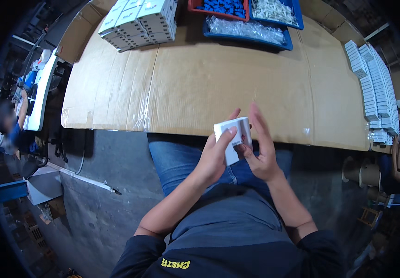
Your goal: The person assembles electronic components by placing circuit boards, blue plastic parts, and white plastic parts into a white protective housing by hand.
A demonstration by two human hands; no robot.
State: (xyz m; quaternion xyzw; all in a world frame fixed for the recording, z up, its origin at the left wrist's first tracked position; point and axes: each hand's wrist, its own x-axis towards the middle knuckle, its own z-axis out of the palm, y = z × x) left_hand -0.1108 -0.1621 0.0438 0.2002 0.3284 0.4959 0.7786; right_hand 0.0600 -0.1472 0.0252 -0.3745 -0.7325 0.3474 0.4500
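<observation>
A small white carton box (235, 134) is held over my lap at the near edge of the cardboard-covered table (195, 83). My left hand (215, 155) grips the box from the left, thumb on its top face. My right hand (261, 148) presses against the box's right side with fingers stretched up and the thumb on its front face.
Stacked white boxes (140, 21) stand at the table's far left. Blue trays (251, 30) with clear bags and white parts, and a red tray (218, 7) with blue parts, sit at the back. Rows of small white boxes (376, 88) line the right edge. Another person (15, 129) sits far left.
</observation>
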